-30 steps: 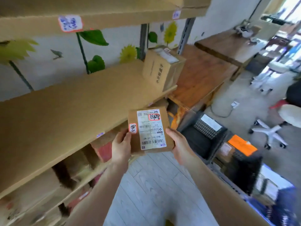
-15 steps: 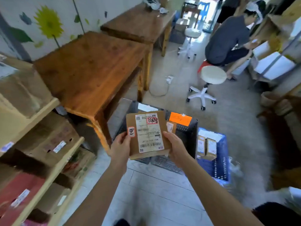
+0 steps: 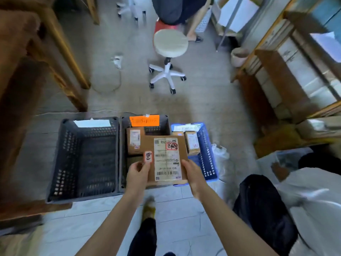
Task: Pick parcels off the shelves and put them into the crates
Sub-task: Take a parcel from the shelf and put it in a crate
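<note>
I hold a flat brown cardboard parcel [image 3: 167,157] with a white shipping label between both hands, over the boundary of the middle and right crates. My left hand [image 3: 138,173] grips its left edge and my right hand [image 3: 193,175] its right edge. Three crates stand side by side on the floor. The left black crate [image 3: 60,159] holds no parcels that I can see. The middle black crate [image 3: 124,145], with an orange tag, holds a small parcel [image 3: 134,140]. The blue crate [image 3: 207,154] on the right holds two small parcels [image 3: 191,143].
A white swivel stool [image 3: 170,44] stands on the floor beyond the crates, with a seated person [image 3: 177,10] behind it. Wooden table legs [image 3: 60,50] rise at the left. Shelving [image 3: 287,74] lines the right side. A black bag [image 3: 262,209] and white sacks [image 3: 317,209] lie at my right.
I have turned away from the shelves and stepped up to the crates. The parcel, still in both hands, now hangs low over the middle and blue crates.
</note>
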{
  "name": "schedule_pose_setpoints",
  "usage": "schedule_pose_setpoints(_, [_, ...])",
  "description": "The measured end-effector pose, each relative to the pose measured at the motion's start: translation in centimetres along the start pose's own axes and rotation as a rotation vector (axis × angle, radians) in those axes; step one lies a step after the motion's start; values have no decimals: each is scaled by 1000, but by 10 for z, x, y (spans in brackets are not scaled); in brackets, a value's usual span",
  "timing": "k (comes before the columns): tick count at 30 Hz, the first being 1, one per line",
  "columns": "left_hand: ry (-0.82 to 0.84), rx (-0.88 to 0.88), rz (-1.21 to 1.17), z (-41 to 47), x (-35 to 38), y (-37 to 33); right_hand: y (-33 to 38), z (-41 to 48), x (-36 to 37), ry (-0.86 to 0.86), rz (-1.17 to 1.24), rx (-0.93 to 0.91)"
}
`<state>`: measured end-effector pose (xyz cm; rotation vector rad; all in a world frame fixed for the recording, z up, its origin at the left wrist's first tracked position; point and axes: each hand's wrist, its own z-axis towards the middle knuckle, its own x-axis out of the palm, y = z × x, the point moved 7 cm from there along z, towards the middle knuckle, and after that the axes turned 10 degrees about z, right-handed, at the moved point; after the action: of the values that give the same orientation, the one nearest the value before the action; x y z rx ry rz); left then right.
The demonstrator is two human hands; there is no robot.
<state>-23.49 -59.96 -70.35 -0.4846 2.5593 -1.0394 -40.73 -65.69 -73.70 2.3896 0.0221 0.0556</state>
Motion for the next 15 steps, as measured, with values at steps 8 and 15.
schedule_pose_setpoints(8, [237,-188,226,81,148,22,3,103,-110,-198,41,55])
schedule_pose_setpoints(15, [378,-434,240,154,261,94,-42,225,-189,-243,-119,219])
